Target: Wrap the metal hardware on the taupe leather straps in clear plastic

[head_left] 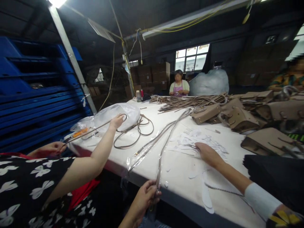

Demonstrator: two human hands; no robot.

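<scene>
My left hand [149, 193] is at the table's front edge, fingers closed round a taupe bag strap [159, 167] in a clear plastic sleeve. The strap runs back across the table beside another sleeved strap [152, 135] with a gold-coloured clasp end. Over a spread of small white paper slips [209, 141], my right hand [209, 154] is low, thumb and fingers pinched together. Something thin and greyish shows at its fingertips, too small to name. Below that hand lie a long white strip [206, 196] and a dark twisted cord [223, 189].
A co-worker on the left stretches a thin strap [91, 130] between two hands, beside looped straps [133, 139] and a clear plastic bag [114, 115]. Taupe handbags [242, 118] crowd the right; many straps [190, 103] lie behind. Another person [179, 85] sits at the far side.
</scene>
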